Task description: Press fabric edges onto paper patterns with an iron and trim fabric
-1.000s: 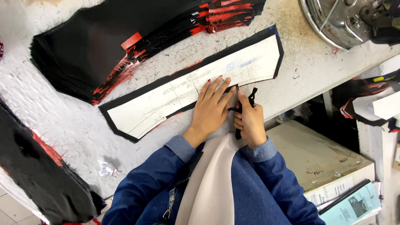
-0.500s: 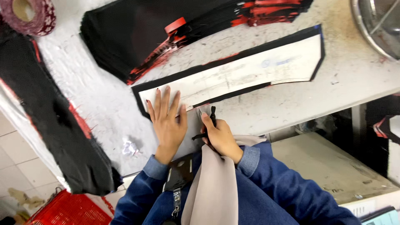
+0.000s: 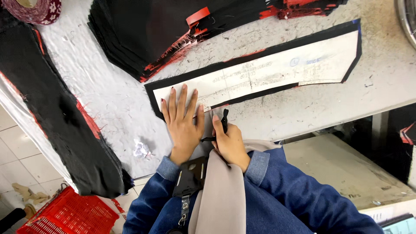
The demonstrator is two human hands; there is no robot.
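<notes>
At the pattern's left end, the left hand presses flat, fingers spread, while the right hand grips scissors; cutting looks barely begun

White pattern, black fabric, red basket.

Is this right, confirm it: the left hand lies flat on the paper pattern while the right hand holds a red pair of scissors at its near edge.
Not quite. In the head view the scissors in the right hand are black, not red. The rest holds: the left hand lies flat, fingers spread, on the paper pattern, and the right hand works at its near edge.
</notes>
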